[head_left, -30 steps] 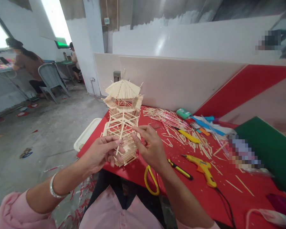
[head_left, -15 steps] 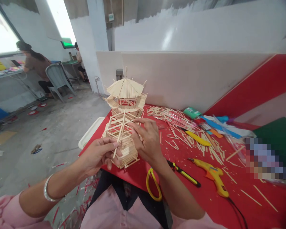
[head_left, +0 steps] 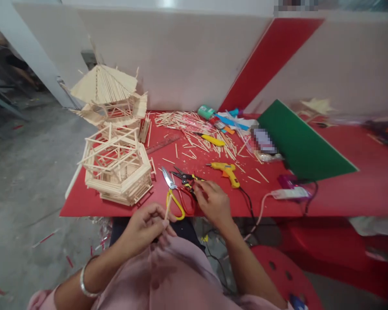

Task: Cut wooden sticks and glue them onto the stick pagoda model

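Observation:
Between the thumb and fingers of my left hand (head_left: 148, 228), a thin wooden stick (head_left: 168, 206) points up and away from me. My right hand (head_left: 215, 204) has its fingers apart and curved over the handles of small black-and-yellow pliers (head_left: 183, 175); whether it touches them I cannot tell. Scissors (head_left: 172, 183) with one red and one yellow handle lie between my hands, blades pointing away. To the left stands a six-sided open frame of sticks (head_left: 119, 178). Behind it rises a stick pavilion (head_left: 105, 88) with a pointed roof.
A yellow glue gun (head_left: 226, 171) lies right of the pliers on the red table (head_left: 245, 202). Farther back are a pile of loose sticks (head_left: 181, 122), a yellow cutter knife (head_left: 212, 140) and a clear ruler (head_left: 163, 144). A green board (head_left: 304, 146) leans at the right.
My view has turned right and down. Both hands have moved away from the stick frame; the left keeps a stick near my body, the right has gone to the pliers.

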